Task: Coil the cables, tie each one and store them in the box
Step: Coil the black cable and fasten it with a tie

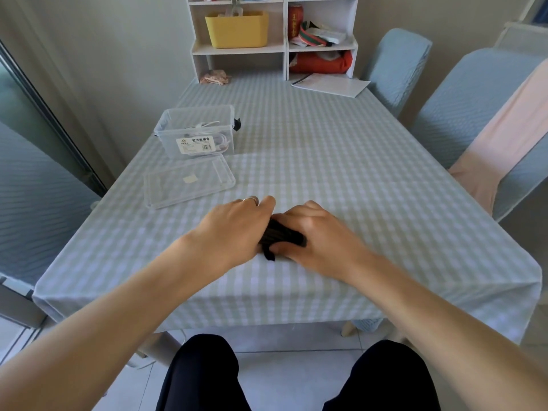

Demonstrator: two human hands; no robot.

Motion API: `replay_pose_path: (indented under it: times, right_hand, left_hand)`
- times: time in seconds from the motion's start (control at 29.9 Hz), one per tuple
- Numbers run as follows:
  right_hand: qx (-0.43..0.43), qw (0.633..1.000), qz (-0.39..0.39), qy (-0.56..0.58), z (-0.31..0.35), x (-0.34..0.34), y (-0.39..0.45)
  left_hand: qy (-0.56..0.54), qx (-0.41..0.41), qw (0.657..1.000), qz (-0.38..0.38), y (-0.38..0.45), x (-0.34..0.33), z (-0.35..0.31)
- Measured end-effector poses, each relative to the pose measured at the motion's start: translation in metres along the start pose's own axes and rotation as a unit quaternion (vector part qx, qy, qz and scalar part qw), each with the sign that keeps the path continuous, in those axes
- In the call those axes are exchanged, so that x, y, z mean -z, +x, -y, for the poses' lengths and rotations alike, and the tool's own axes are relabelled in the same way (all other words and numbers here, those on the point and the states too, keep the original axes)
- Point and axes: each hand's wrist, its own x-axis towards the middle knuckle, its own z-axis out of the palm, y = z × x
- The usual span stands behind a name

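Both hands are on it now: the black coiled cable bundle (281,234) sits squarely between them, pressed down near the front edge of the pale green-and-white checked tablecloth (355,173). The left hand (234,225) has its fingers curled over the bundle's far-left end, and the right hand (314,235) wraps the other end, thumb tucked along the near side. So each hand has hold of it, neither is open. The bundle's long axis runs from the left hand's fingertips down and across toward the right palm, slanting slightly. A short black tail pokes out just below the left hand's grip; whether that is the tie or a cable end, I cannot tell.

The clear plastic storage box (195,133), with white cables already inside, lies ahead and to the left of the left hand, beyond the clear lid (189,180) lying flat. The left hand is the nearer one for that drop, I'd judge.
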Motion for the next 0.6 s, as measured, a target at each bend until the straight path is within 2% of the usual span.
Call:
replay_pose_path:
  times: [0.13, 0.23, 0.33, 0.6]
  right_hand:
    - [0.011, 1.000, -0.008, -0.025, 0.002, 0.000, -0.001]
    - [0.011, 0.999, -0.006, -0.045, 0.004, -0.001, 0.000]
    - [0.007, 0.998, 0.013, -0.067, 0.007, 0.002, 0.002]
    - [0.016, 0.993, 0.063, -0.094, 0.013, 0.008, 0.003]
  left_hand:
    - [-0.172, -0.019, 0.985, -0.003, -0.021, -0.009, 0.019]
    - [-0.292, -0.059, 0.952, -0.076, -0.036, -0.024, 0.030]
    - [-0.296, -0.111, 0.937, -0.148, -0.040, -0.039, 0.036]
    - [-0.290, -0.123, 0.925, -0.212, -0.039, -0.059, 0.039]
